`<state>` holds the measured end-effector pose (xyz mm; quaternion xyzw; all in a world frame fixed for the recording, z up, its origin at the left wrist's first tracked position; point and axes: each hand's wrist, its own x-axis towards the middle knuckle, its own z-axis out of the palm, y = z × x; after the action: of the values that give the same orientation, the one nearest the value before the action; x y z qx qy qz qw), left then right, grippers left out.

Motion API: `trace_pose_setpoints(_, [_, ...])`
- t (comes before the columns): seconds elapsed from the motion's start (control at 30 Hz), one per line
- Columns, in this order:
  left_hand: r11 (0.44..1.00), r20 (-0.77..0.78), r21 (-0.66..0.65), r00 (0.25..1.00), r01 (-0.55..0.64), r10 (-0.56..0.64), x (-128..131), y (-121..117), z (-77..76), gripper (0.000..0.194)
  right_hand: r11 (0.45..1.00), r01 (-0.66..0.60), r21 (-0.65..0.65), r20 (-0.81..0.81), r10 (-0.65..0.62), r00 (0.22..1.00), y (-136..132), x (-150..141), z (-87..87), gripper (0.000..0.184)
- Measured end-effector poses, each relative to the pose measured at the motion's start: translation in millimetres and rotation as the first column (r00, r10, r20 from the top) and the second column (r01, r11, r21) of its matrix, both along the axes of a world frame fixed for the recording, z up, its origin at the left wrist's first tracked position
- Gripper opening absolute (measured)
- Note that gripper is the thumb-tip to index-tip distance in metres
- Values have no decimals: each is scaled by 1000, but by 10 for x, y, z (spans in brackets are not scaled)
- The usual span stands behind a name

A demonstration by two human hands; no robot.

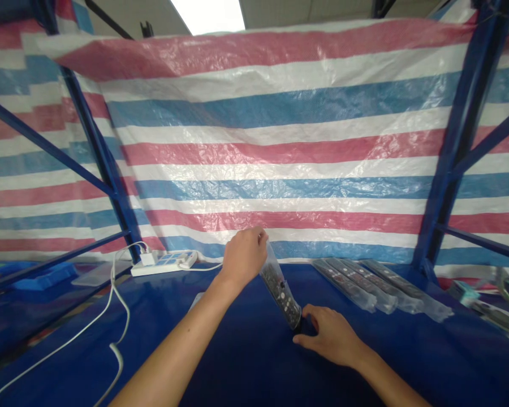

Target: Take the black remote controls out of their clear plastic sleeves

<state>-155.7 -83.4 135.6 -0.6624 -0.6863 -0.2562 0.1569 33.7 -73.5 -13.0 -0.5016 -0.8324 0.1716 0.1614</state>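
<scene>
A dark remote control [282,297] with pale round buttons sits in a clear plastic bag [271,257], tilted above the blue tabletop. My left hand [246,251] is closed, pinching the bag's upper end. At the lower end, my right hand [331,336] has its thumb and forefinger bent around the remote's tip. The forefinger meets the tip's right edge, and the thumb lies just below it. My right hand's other fingers are partly hidden behind the forefinger.
Several bagged remote controls [356,280] lie in a slanted row at the back right. A white power strip [165,263] with a plug and cables [125,316] is at the back left. Blue metal posts [458,135] and a striped plastic sheet [280,152] enclose the blue table [246,356].
</scene>
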Motion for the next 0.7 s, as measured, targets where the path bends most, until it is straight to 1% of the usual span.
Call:
trace_pose_setpoints(0.23, [998,-34,61,999,26,-24,22,-49,132,24,999,10,51,-60,-7,998,-3,-133,-35,19])
trace_pose_setpoints(0.3, [993,-29,102,998,52,-49,-2,-93,218,24,999,7,51,-70,-4,998,1,-130,-35,19])
trace_pose_setpoints(0.37, [981,-2,173,996,89,-90,-56,-169,347,23,999,6,40,-67,-4,998,13,-98,-33,21])
trace_pose_setpoints(0.43, [953,49,280,990,115,-134,-150,-264,508,20,999,17,35,-51,-15,999,34,-39,-22,22])
trace_pose_setpoints(0.5, [906,131,411,977,102,-170,-288,-339,661,18,998,46,40,-36,-44,998,69,35,1,22])
trace_pose_setpoints(0.57, [851,256,521,939,65,-228,-460,-346,743,19,993,112,42,-36,-111,993,118,116,38,23])
trace_pose_setpoints(0.6, [838,338,544,903,44,-267,-550,-313,736,21,987,154,41,-46,-152,987,147,156,61,24])
trace_pose_setpoints(0.63, [842,425,539,855,25,-297,-637,-257,688,22,979,198,43,-64,-195,979,178,194,86,26])
trace_pose_setpoints(0.67, [870,517,493,802,7,-299,-714,-180,595,22,969,240,53,-86,-235,968,207,231,111,28])
trace_pose_setpoints(0.7, [911,606,412,748,-3,-272,-777,-89,459,21,958,278,70,-111,-269,957,235,264,137,30])
